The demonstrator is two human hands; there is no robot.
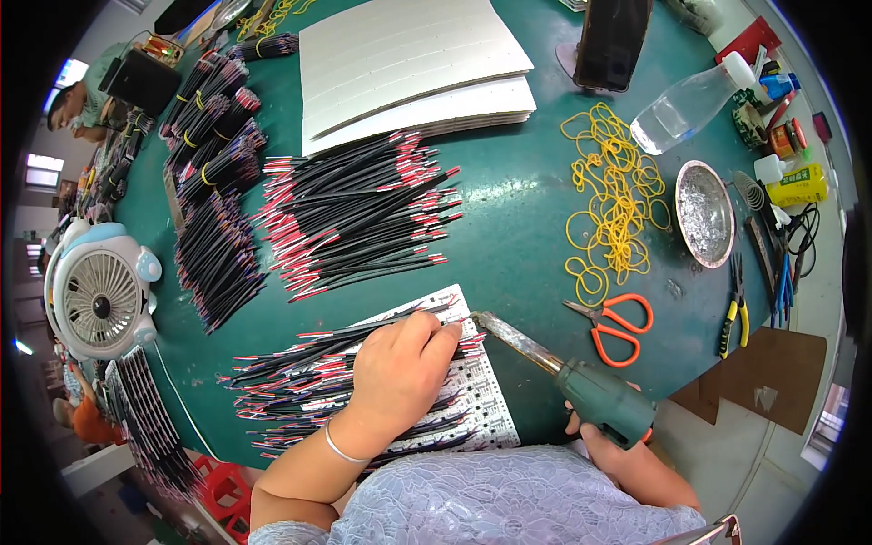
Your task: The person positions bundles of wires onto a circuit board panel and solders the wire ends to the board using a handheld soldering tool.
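My left hand (404, 368) is closed, thumb and fingertips pinched on a black wire (391, 318) with thin coloured ends. Beneath it, bundles of black wires with red and white tips (300, 391) lie across a white printed board sheet (486, 391). In my right hand (604, 450) is a green heat gun (604, 400) with a long metal nozzle, gripped by its handle. Its bent nozzle tip (481, 318) points at the wire ends, close beside my left fingertips. The gun's body hides part of my right hand.
Black wires with red ends (363, 218) lie beyond, before stacked white sheets (409, 64). Yellow rubber bands (618, 200), orange-handled scissors (618, 327), a metal bowl (704, 213), a bottle (690, 104) and pliers (734, 313) lie right. A fan (100, 291) stands left.
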